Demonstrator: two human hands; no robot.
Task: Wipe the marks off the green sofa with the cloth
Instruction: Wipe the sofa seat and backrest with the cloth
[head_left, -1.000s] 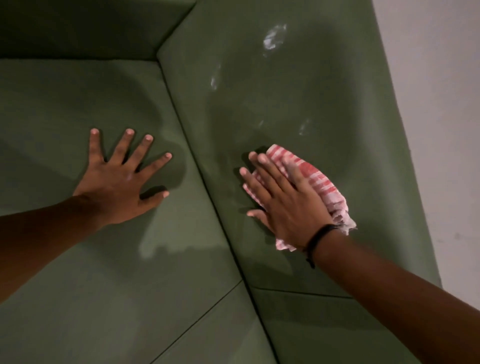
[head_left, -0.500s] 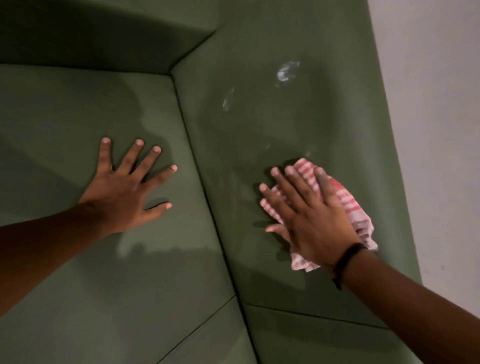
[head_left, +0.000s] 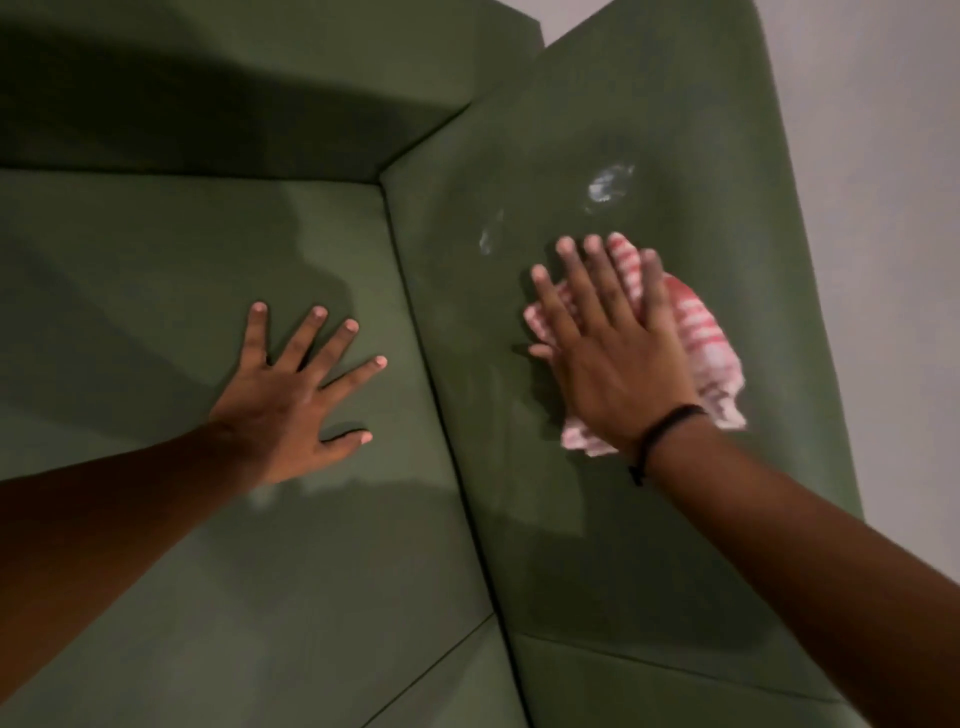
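Note:
My right hand (head_left: 608, 353) lies flat on a red-and-white striped cloth (head_left: 696, 332) and presses it against the green sofa's back cushion (head_left: 727, 156). Just beyond my fingertips a large white mark (head_left: 610, 186) shows on that cushion. A smaller white streak (head_left: 488, 236) sits to its left. My left hand (head_left: 296, 395) rests palm down with fingers spread on the seat cushion (head_left: 156, 260), holding nothing. A black band circles my right wrist.
A pale wall (head_left: 893, 208) runs along the right of the sofa. The sofa's armrest (head_left: 208, 104) stands dark at the top left. Seams between cushions cross the bottom of the view.
My right hand has slid the cloth up the back cushion toward the white marks, covering the two lower faint smudges. My left hand stays planted on the seat.

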